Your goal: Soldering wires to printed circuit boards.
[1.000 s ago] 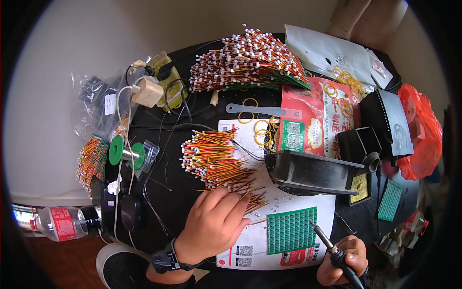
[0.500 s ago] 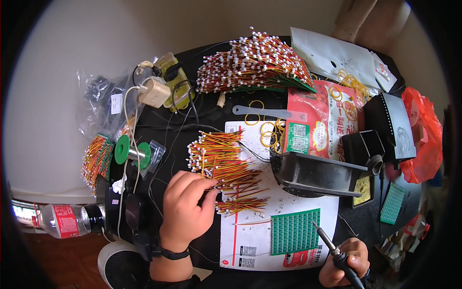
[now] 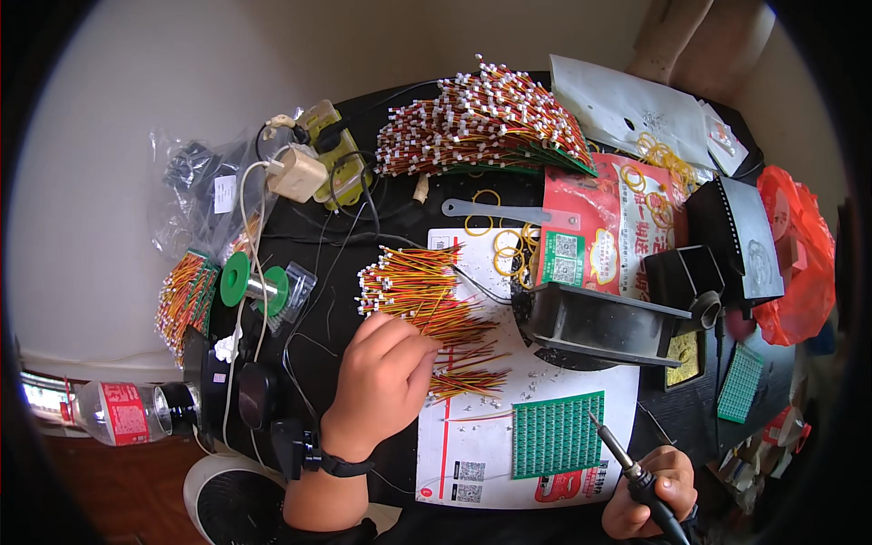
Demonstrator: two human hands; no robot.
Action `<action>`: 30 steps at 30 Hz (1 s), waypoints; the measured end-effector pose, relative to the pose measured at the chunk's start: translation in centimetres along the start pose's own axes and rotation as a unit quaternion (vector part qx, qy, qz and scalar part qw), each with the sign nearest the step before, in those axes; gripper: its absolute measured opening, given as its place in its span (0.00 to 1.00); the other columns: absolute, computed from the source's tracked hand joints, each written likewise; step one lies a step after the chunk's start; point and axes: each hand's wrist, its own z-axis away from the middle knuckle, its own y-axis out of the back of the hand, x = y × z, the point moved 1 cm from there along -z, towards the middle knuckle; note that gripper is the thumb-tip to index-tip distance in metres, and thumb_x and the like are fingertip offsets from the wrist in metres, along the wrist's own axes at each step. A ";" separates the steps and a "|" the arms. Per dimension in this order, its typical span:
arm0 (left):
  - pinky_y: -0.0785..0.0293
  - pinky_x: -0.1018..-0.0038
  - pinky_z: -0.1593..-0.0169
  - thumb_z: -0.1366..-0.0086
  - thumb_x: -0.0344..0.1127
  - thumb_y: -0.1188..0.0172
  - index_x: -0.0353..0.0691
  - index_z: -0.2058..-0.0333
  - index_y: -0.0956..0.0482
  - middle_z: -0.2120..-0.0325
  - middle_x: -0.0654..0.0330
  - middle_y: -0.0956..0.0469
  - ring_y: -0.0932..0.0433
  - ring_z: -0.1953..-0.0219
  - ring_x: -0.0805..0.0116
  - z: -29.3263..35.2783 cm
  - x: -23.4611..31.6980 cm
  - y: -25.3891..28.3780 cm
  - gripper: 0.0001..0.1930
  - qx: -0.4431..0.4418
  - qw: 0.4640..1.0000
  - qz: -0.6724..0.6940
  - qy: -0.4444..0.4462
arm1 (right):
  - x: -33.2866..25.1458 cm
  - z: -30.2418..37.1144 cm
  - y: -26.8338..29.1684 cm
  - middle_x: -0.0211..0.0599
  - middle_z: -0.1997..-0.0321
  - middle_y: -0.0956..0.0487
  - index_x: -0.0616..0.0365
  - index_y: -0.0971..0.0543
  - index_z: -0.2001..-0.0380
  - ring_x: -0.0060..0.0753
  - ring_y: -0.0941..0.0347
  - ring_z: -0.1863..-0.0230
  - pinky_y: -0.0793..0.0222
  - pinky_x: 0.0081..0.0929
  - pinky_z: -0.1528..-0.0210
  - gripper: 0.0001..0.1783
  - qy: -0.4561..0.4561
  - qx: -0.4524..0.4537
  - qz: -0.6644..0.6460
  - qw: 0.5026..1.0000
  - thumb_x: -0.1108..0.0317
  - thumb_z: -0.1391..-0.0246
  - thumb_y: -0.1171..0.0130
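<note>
My left hand (image 3: 381, 381) is closed in a pinch at the left edge of a pile of thin red and yellow wires with white plugs (image 3: 413, 282). A thin wire seems to rise from its fingertips, which partly hide it. My right hand (image 3: 658, 490) grips a soldering iron (image 3: 643, 486), its tip over the right edge of a green circuit board (image 3: 558, 436). That board lies on a white printed sheet (image 3: 490, 486). One lone wire (image 3: 477, 418) reaches the board's left edge. A smaller group of wires (image 3: 468, 383) lies between the pile and the board.
A large wired stack (image 3: 481, 127) stands at the back. A black fan-like housing (image 3: 599, 327) sits right of the pile, near a yellow sponge (image 3: 686, 359). Solder on a green spool (image 3: 263, 289), cables, a power strip (image 3: 341, 168) and a bottle (image 3: 123, 415) are left.
My left hand has moved right and slightly up, further over the wires, and its finger and thumb have come together. My right hand and the soldering iron have barely moved.
</note>
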 end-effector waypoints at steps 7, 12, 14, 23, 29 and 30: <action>0.27 0.69 0.72 0.52 0.17 0.35 0.35 0.74 0.18 0.78 0.55 0.21 0.22 0.78 0.57 0.3 2.3 2.4 0.07 0.044 0.993 0.091 0.059 | -0.4 -0.7 0.5 0.38 0.81 0.32 0.76 0.29 0.49 0.28 0.40 0.85 0.43 0.30 0.84 0.21 -0.002 -0.020 0.014 1.000 0.65 0.33 0.43; 0.24 0.69 0.71 0.53 0.18 0.38 0.35 0.73 0.17 0.76 0.53 0.19 0.19 0.75 0.55 1.3 1.5 1.9 0.07 -0.031 0.992 0.125 -0.006 | 0.2 -0.1 -0.1 0.37 0.81 0.32 0.75 0.29 0.49 0.29 0.40 0.85 0.44 0.30 0.84 0.21 0.003 -0.014 -0.006 1.000 0.66 0.33 0.43; 0.23 0.67 0.71 0.55 0.20 0.37 0.35 0.74 0.17 0.77 0.54 0.20 0.20 0.76 0.55 0.7 1.9 1.7 0.07 -0.071 0.986 0.142 -0.051 | -0.2 -0.3 0.4 0.38 0.79 0.32 0.75 0.29 0.49 0.29 0.39 0.84 0.44 0.30 0.83 0.21 -0.004 -0.016 0.005 1.000 0.66 0.34 0.42; 0.24 0.66 0.72 0.59 0.18 0.39 0.35 0.76 0.18 0.79 0.56 0.21 0.21 0.77 0.56 0.9 1.6 1.4 0.09 -0.062 0.993 0.071 -0.078 | -0.2 -0.1 0.4 0.39 0.79 0.31 0.75 0.29 0.49 0.30 0.39 0.84 0.43 0.30 0.83 0.21 -0.009 -0.013 -0.002 1.000 0.66 0.35 0.41; 0.25 0.67 0.73 0.59 0.18 0.39 0.36 0.78 0.19 0.80 0.57 0.22 0.22 0.77 0.57 0.3 1.4 1.5 0.08 -0.066 0.992 0.051 -0.095 | -0.5 -0.6 0.6 0.39 0.79 0.31 0.75 0.29 0.50 0.30 0.39 0.85 0.44 0.30 0.83 0.20 -0.011 -0.015 0.008 1.000 0.66 0.34 0.42; 0.25 0.67 0.73 0.59 0.18 0.39 0.37 0.78 0.20 0.80 0.57 0.22 0.22 0.77 0.57 0.5 1.3 1.6 0.07 -0.068 0.992 0.046 -0.093 | -0.4 0.3 0.6 0.39 0.79 0.31 0.75 0.29 0.50 0.30 0.39 0.85 0.44 0.30 0.83 0.20 -0.011 -0.014 0.002 1.000 0.66 0.34 0.42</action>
